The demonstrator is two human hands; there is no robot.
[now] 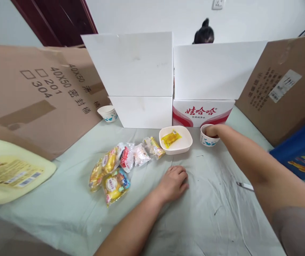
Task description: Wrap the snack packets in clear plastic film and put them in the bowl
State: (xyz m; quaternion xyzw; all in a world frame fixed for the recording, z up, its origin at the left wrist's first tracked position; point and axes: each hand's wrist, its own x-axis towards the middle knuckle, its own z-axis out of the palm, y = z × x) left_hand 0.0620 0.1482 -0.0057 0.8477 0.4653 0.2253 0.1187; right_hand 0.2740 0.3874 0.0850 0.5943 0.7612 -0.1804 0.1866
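My right hand (214, 131) reaches down into a white paper cup (209, 141) with a blue pattern; its fingers are hidden inside, and so is whatever the cup contains. On the green cloth, my left hand (174, 182) lies palm down, fingers loosely bent, holding nothing. Just beyond it stands a white square dish (183, 145) with a yellow sachet (171, 138) inside. To the left of the dish, several wrapped snack packets (127, 158) lie in a loose cluster, with a yellow and blue packet (115, 187) nearest me.
White boxes (144, 110) form a wall behind the dish. Brown cartons (69, 110) flank both sides. A second paper cup (108, 113) stands at back left. A pale yellow bottle (16, 174), a blue bag (301, 153) and a thin metallic object (245, 186) are nearby. Someone's hair (204, 33) shows behind.
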